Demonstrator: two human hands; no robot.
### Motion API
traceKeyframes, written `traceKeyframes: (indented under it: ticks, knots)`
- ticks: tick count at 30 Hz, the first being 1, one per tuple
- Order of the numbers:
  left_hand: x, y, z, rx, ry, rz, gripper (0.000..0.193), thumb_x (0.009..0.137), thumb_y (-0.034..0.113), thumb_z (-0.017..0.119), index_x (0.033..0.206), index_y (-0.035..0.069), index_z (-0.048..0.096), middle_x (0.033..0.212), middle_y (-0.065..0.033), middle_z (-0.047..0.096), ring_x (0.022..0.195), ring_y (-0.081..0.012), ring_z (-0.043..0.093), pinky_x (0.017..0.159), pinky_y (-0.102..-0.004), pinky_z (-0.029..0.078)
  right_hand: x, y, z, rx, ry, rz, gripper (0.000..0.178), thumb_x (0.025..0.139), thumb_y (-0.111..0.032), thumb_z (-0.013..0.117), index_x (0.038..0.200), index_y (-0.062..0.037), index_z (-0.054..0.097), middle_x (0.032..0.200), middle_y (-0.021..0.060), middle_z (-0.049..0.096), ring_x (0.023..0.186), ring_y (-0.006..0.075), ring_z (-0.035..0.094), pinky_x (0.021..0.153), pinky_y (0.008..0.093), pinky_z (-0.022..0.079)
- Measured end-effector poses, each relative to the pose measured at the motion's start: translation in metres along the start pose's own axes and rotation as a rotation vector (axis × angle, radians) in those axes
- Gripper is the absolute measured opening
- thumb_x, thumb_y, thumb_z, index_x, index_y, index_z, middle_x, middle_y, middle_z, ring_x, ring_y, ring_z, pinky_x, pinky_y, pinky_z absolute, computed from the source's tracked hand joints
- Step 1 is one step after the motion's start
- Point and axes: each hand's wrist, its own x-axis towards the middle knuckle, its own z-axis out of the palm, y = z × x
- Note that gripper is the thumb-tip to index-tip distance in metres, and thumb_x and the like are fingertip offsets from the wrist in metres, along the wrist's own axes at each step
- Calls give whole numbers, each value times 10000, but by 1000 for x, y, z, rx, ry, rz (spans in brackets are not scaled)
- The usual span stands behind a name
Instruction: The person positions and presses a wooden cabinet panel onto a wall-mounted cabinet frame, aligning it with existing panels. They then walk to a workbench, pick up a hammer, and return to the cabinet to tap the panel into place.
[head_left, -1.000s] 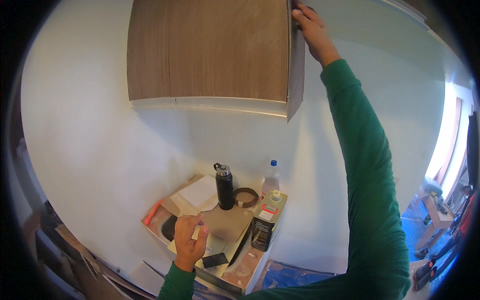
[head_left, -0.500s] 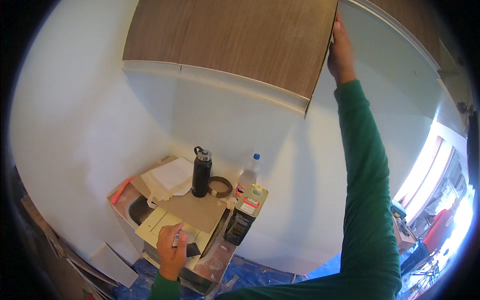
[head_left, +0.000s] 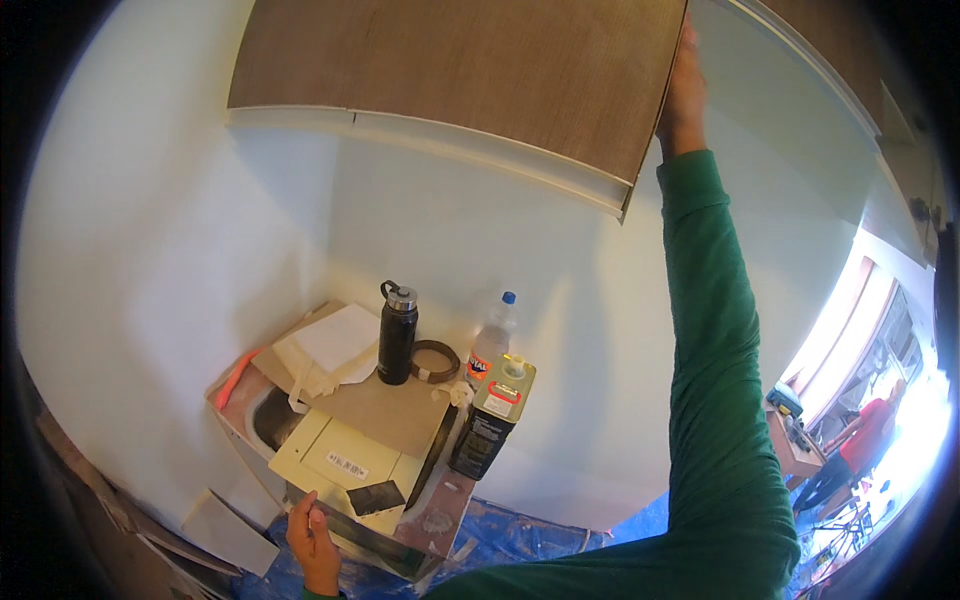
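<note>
High up, my right hand [head_left: 684,95] lies with stretched fingers along the right side edge of the brown wood-grain wall cabinet [head_left: 480,80]; its fingertips are partly hidden by that edge. My left hand [head_left: 315,548] is low, beside the front edge of a cream panel [head_left: 315,440]. Its thumb and index finger stand apart, and nothing shows in it. A dark flat rectangular piece [head_left: 376,497] rests on the panel near this hand. Behind it are a brown cardboard sheet [head_left: 400,415], a black flask [head_left: 397,340] and a coil of brown strip [head_left: 436,362].
A metal can [head_left: 492,420] and a clear bottle with a blue cap [head_left: 490,340] stand at the right of the worktop. Blue sheeting [head_left: 520,530] covers the floor. Boards lean at lower left. A person in red [head_left: 865,435] is at the far right.
My left hand has drawn back and down from above the panel, uncovering its white label and the dark piece. My right hand stays at the cabinet edge; the view has shifted slightly.
</note>
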Motion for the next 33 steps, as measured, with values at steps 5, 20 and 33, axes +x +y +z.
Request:
traceKeyframes:
  ticks: [5,20,33]
  knots:
    - [17,24,15,-45,-45,32,452,1018,351,482,1224,-37,590,912,-116,606,840,-192,581,771,-329,455,-31,1,-8,-392,17,114,584,1066,-443,259,1549,-115,259,1513,113,405,1372,219,385,1127,341,306]
    - [5,4,26,-134,-30,-32,607,1033,464,365,1300,-53,535,926,-112,599,896,-193,537,869,-335,405,-108,10,11,93,122,176,772,1001,-648,170,1557,-115,228,1550,98,351,1397,239,360,1150,351,280]
    - [3,-6,33,-125,2,-62,685,1031,526,298,1332,-52,510,983,-113,592,978,-210,520,950,-361,373,-117,32,-5,174,161,328,564,1029,-467,297,1365,-56,486,1329,116,559,1191,272,538,1012,399,448]
